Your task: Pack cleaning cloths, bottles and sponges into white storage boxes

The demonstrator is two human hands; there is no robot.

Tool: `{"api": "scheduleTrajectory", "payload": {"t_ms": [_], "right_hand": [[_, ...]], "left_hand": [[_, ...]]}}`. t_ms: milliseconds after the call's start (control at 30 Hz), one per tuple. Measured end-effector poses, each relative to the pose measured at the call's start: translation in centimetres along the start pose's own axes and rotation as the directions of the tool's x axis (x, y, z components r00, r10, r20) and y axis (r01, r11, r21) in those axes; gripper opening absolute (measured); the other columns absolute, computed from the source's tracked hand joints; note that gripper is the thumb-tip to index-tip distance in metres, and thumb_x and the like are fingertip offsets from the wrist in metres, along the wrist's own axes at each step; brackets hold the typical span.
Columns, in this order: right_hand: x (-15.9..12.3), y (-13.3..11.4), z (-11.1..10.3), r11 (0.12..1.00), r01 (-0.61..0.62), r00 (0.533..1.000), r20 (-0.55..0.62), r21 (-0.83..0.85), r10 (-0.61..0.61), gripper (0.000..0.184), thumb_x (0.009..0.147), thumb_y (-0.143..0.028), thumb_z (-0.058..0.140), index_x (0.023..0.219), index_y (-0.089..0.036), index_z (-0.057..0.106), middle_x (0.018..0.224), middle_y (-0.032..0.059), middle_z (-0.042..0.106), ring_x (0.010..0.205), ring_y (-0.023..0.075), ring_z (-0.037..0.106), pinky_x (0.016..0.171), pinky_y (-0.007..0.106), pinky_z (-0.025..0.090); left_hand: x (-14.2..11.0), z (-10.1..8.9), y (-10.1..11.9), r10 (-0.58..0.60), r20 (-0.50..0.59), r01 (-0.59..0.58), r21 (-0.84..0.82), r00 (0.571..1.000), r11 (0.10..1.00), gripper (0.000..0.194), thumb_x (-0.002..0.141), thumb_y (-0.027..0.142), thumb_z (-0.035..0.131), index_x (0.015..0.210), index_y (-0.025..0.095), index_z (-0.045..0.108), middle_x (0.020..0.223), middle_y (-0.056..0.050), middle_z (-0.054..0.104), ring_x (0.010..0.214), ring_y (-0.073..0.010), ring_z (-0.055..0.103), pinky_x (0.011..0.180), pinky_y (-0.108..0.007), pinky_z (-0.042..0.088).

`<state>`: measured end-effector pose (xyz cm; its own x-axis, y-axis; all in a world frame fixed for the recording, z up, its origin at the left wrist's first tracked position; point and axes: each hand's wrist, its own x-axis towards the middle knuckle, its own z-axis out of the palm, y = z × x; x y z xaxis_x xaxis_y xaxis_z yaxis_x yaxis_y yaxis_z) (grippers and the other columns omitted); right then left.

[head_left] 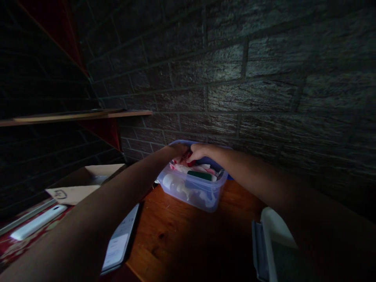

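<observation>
Both of my hands reach into a translucent plastic tub [188,190] against the wall. My left hand [179,150] and my right hand [198,152] are closed on a red checked item [186,158], perhaps a cloth, between them. Its exact kind is too dim to make out. Beneath it in the tub lie a white and pink cloth [190,169] and a dark green flat piece [199,175]. Pale rounded shapes show blurred through the tub's front wall. The left fingers are partly hidden behind the hand and the red item.
The tub stands on a brown wooden table [167,235]. A phone with a lit screen [120,243] lies by my left forearm, with an open cardboard box [88,180] and a white device [38,222] further left. A light container [270,243] sits under my right forearm. A shelf [129,114] juts out left.
</observation>
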<state>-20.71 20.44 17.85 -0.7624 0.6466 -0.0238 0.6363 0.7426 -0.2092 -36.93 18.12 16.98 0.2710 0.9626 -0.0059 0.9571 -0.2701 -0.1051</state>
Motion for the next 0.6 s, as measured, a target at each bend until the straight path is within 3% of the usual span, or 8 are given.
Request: {"api": "scheduleTrajectory", "payload": {"t_ms": [67,167,233,333,433,600], "right_hand": [[0.8,-0.2,0.8,1.000,-0.011,1.000,0.004,0.028,0.011,0.051,0.072,-0.048,0.087,0.107,-0.014,0.074,0.091,0.0062,0.078,0.084,0.0230,0.072,0.072,0.027,0.054],[1.3,-0.2,1.7,0.998,-0.025,1.000,0.008,0.062,0.024,0.056,0.066,-0.046,0.090,0.109,-0.014,0.074,0.091,0.0078,0.078,0.082,0.0245,0.072,0.071,0.029,0.055],[1.2,0.0,1.7,0.996,-0.023,1.000,0.004,0.082,0.022,0.061,0.064,-0.044,0.091,0.113,-0.013,0.073,0.096,0.0087,0.078,0.083,0.0244,0.072,0.071,0.029,0.055],[0.5,0.2,0.8,0.993,-0.002,0.999,-0.040,0.118,0.007,0.067,0.060,-0.041,0.093,0.118,-0.015,0.071,0.108,0.0092,0.077,0.088,0.0237,0.072,0.073,0.027,0.055],[-1.3,0.5,-1.3,0.985,0.025,0.993,-0.119,0.170,-0.005,0.063,0.059,-0.038,0.093,0.114,-0.017,0.073,0.111,0.0077,0.076,0.092,0.0232,0.071,0.074,0.026,0.053],[-7.1,1.8,-5.9,0.950,0.084,0.962,-0.272,0.299,0.001,0.053,0.065,-0.041,0.091,0.109,-0.017,0.074,0.105,0.0061,0.077,0.089,0.0217,0.069,0.072,0.026,0.052]], "left_hand": [[0.3,0.1,0.1,-0.046,0.062,0.041,0.071,0.997,0.997,0.037,0.094,0.035,0.070,0.125,0.016,0.065,0.131,-0.012,0.064,0.116,-0.0280,0.064,0.099,-0.050,0.054],[0.0,-0.2,0.3,-0.074,0.078,0.064,0.123,0.994,0.990,0.064,0.062,0.026,0.090,0.121,0.014,0.071,0.139,-0.017,0.062,0.130,-0.0391,0.056,0.108,-0.047,0.047],[-0.6,-0.8,0.4,-0.069,0.067,0.061,0.112,0.995,0.992,0.078,0.048,0.020,0.091,0.123,0.017,0.072,0.138,-0.016,0.064,0.131,-0.0403,0.055,0.107,-0.040,0.046],[-1.8,-2.2,0.5,-0.053,0.041,0.051,0.058,0.998,0.997,0.078,0.052,0.027,0.086,0.128,0.023,0.068,0.127,-0.010,0.072,0.118,-0.0338,0.065,0.098,-0.035,0.050],[-3.2,-4.5,0.9,-0.045,-0.029,0.045,-0.016,0.999,0.999,0.073,0.054,0.034,0.084,0.125,0.021,0.068,0.118,-0.010,0.075,0.109,-0.0328,0.068,0.090,-0.034,0.051],[-5.4,-8.8,3.6,-0.014,-0.191,-0.034,-0.249,0.981,0.968,0.065,0.058,0.042,0.084,0.115,0.018,0.067,0.102,-0.008,0.075,0.096,-0.0318,0.070,0.079,-0.034,0.050]]}}
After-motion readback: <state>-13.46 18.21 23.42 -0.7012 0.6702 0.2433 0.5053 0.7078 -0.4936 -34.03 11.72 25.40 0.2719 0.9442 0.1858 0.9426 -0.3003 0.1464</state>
